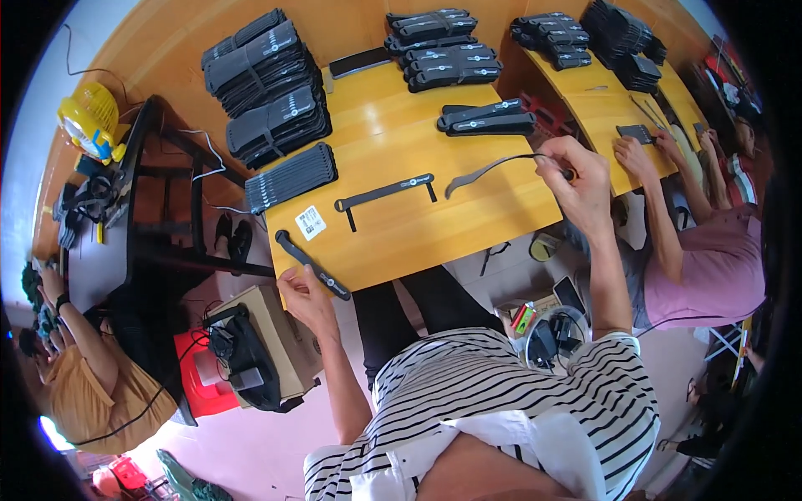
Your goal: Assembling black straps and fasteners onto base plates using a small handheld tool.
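Pinching one end of a thin black strip [493,171] between thumb and fingers, my right grip [578,182] is right of center in the frame, the strip's free end reaching left over the yellow tabletop [451,238]. My left grip [309,301], at the tabletop's lower-left corner, is at a short black strap [316,265] lying aslant; I cannot tell whether it clasps the strap or only touches it. Mid-frame, between my hands, lies a longer black strap [384,192], a narrow tab pointing downward near each end. Bundled black straps [259,75] are stacked at the upper left.
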Demonstrator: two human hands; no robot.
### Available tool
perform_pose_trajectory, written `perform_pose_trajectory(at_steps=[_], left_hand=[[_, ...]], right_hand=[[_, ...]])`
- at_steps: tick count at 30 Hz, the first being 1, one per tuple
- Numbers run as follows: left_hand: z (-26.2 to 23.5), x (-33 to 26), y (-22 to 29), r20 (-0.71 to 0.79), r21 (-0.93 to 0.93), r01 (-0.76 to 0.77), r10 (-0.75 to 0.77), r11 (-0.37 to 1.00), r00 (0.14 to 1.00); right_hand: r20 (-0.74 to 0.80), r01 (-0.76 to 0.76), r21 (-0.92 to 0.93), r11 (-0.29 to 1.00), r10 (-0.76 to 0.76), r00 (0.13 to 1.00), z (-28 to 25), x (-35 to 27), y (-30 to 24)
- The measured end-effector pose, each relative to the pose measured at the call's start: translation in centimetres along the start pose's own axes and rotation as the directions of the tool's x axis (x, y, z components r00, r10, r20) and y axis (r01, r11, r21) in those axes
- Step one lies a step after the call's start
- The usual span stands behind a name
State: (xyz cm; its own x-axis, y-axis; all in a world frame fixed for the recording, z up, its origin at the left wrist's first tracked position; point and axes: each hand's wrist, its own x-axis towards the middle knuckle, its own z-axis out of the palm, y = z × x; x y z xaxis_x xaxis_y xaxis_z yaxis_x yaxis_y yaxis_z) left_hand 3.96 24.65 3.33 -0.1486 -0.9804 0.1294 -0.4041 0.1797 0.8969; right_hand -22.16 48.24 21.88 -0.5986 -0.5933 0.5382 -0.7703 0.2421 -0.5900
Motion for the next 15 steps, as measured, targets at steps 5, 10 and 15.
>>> perform_pose_trajectory(at_steps=[5,10,15], left_hand=[[-0.2,-4.8,9.1,0.932,-0.308,0.627,0.096,0.716,0.349],[2.4,-4.2,8.1,0.883,-0.448,0.894,0.140,-0.030,0.447],[2.4,-3.2,7.5,0.792,-0.590,0.764,0.004,0.263,0.610]], right_hand=[[0.092,0.383,0.144,0.912,-0.398,0.913,3.0,-1.6,-2.0],[0.351,0.470,0.247,0.848,-0.530,0.772,5.4,-4.5,-1.8],[0.418,-0.358,0.544,0.759,0.125,0.900,7.2,-6.5,-0.7]])
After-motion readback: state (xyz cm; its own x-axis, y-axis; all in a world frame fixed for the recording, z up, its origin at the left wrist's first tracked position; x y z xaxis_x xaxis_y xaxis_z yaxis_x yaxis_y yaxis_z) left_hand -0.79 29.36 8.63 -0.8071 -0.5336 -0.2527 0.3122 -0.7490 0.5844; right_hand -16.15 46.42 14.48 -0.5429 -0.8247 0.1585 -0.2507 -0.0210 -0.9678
